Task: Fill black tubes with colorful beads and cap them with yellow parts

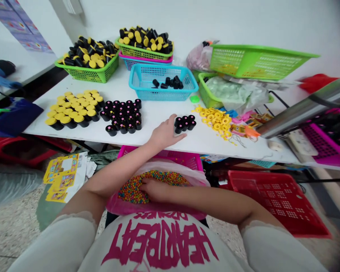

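My left hand [167, 133] rests at the table's front with thumb and fingers spread, curving beside a small cluster of black cylinders [185, 122] with pink dots on their tops. Whether its fingertips touch the nearest cylinder I cannot tell. Below the table edge, a pink-white bag [198, 177] on my lap holds many small coloured beads [133, 187]. Dipping into these beads is my right hand [155, 190], its fingers curled and their tips buried. Left of my left hand stand more pink-dotted black cylinders [124, 115] in a block, then yellow-capped black cylinders [73, 108].
Behind stands a blue basket [164, 94] with a few black pieces. Green baskets [86, 73] at the back hold heaped yellow-capped cylinders. Yellow rings [217, 120] lie loose to the right. A metal pole [308, 107] crosses the right side. A red crate [280, 204] sits below.
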{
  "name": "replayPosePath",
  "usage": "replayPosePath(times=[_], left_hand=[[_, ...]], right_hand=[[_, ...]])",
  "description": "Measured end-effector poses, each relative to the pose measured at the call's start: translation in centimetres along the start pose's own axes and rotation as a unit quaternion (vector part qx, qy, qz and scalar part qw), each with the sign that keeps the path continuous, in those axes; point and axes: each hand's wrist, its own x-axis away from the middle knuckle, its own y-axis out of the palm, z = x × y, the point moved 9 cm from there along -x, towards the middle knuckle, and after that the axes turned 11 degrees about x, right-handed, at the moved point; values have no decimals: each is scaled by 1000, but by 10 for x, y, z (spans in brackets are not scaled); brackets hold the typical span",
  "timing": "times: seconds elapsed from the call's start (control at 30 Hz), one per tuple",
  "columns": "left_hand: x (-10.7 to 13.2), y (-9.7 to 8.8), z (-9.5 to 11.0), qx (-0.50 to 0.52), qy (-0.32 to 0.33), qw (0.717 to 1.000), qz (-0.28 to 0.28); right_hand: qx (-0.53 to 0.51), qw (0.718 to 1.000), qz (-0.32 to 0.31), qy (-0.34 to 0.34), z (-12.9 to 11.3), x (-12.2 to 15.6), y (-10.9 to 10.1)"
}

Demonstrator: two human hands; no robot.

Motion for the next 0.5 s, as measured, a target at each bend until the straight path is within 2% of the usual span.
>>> replayPosePath(times=[0.1, 0.17, 0.23, 0.37, 0.43, 0.5], left_hand=[[-12, 14, -8, -11, -27, 1000, 2], [-10, 11, -11, 8, -32, 999, 0], [1, -3, -9, 34, -21, 999, -7], [51, -50, 6, 72, 4, 996, -46], [87, -65, 13, 76, 9, 991, -109], [127, -64, 16, 89, 10, 976, -199]], right_hand=[[-13, 1000, 11, -1, 3, 1, 1], [-26, 999, 18, 4, 8, 3, -1], [-63, 998, 23, 16, 15, 7, -6], [-180, 982, 15, 57, 33, 17, -17], [-213, 974, 8, 80, 40, 23, -24], [-226, 970, 1, 94, 43, 29, -31]])
